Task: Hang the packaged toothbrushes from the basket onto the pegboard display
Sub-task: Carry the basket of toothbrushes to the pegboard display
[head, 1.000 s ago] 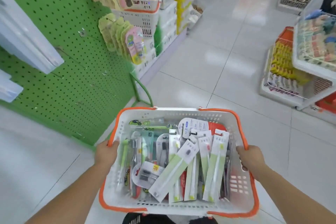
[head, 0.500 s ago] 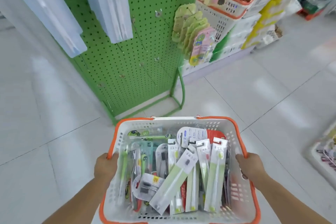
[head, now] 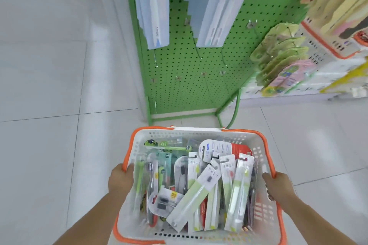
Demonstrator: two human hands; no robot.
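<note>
I carry a white basket with an orange rim (head: 199, 130) in front of me. My left hand (head: 120, 178) grips its left rim and my right hand (head: 277, 186) grips its right rim. Inside lie several packaged toothbrushes (head: 196, 191), mostly white and pale-green cards, piled at angles. The green pegboard display (head: 179, 89) stands just beyond the basket, with bare metal hooks (head: 203, 73) low on it. Two stacks of pale blue toothbrush packs (head: 153, 6) hang from its upper part.
Green and pink carded items (head: 282, 61) hang on the pegboard's right side. White and orange bins (head: 326, 45) stand on shelving at the right. The green frame foot (head: 235, 113) sticks out over the white tiled floor (head: 49, 105).
I have turned left and stepped closer; the pegboard has shifted from the left of view to straight ahead of the basket. Both hands keep the same grip on the rim.
</note>
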